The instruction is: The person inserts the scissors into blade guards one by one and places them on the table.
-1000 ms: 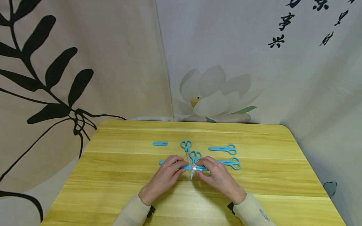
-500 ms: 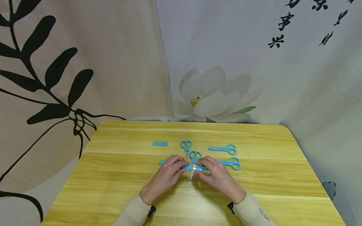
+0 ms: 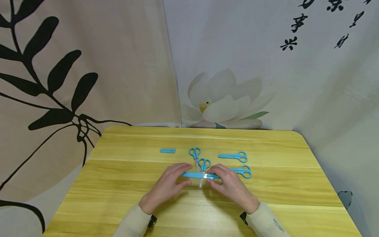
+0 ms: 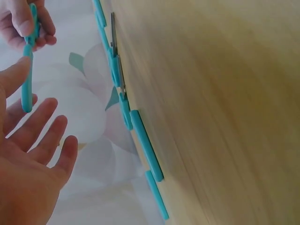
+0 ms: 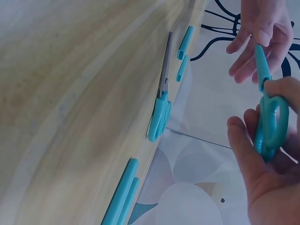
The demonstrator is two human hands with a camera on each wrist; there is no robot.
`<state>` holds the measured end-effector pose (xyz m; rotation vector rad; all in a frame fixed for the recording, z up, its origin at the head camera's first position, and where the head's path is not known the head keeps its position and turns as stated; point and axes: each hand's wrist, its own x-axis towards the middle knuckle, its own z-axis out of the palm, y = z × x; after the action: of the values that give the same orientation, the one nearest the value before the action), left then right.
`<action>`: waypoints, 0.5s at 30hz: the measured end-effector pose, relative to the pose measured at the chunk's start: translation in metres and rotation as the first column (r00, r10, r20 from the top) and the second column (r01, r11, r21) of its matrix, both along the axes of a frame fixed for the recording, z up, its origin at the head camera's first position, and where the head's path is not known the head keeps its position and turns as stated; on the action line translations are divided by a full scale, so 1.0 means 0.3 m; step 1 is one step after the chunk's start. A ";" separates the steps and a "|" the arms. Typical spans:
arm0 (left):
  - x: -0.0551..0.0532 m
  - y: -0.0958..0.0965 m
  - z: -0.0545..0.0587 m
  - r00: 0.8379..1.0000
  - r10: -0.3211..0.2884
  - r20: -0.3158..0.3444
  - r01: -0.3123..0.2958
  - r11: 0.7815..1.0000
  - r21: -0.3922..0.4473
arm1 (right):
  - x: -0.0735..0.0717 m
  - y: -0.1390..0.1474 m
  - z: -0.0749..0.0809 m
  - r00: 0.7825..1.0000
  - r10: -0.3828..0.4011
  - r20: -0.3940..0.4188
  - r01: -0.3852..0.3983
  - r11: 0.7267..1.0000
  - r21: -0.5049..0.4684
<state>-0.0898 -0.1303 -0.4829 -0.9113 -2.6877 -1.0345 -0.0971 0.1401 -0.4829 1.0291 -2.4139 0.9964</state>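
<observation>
My right hand (image 3: 232, 189) pinches a pair of blue-handled scissors (image 5: 268, 124) by the handles, above the table. A blue sheath (image 3: 192, 175) covers their blades and points left. My left hand (image 3: 167, 186) is around the sheath's tip, fingers spread and thumb apart, without gripping it. Beneath lie two unsheathed scissors, the farther pair (image 3: 194, 152) and the nearer pair (image 3: 204, 165), blades toward me. In the left wrist view, two loose blue sheaths, one larger-looking (image 4: 146, 145) and one smaller-looking (image 4: 157, 194), lie on the table. The left hand hides one of them in the head view.
To the right lie two sheathed scissors, the farther pair (image 3: 233, 156) and the nearer pair (image 3: 245, 171), the latter partly hidden by my right hand. A wooden table (image 3: 266, 210) carries everything. Printed curtains (image 3: 133, 65) hang behind its back edge.
My left hand has let go of the sheath and drawn back a little to the left, its fingers opening. The right hand still holds the scissors and has shifted slightly right.
</observation>
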 end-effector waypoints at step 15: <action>-0.008 -0.013 -0.001 0.999 0.022 -0.046 -0.020 0.999 0.040 | 0.003 0.008 -0.002 1.000 -0.012 0.015 0.012 1.000 0.004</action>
<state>-0.0922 -0.1343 -0.4831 -0.8868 -2.6240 -1.0449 -0.0963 0.1427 -0.4835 1.0102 -2.4329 0.9990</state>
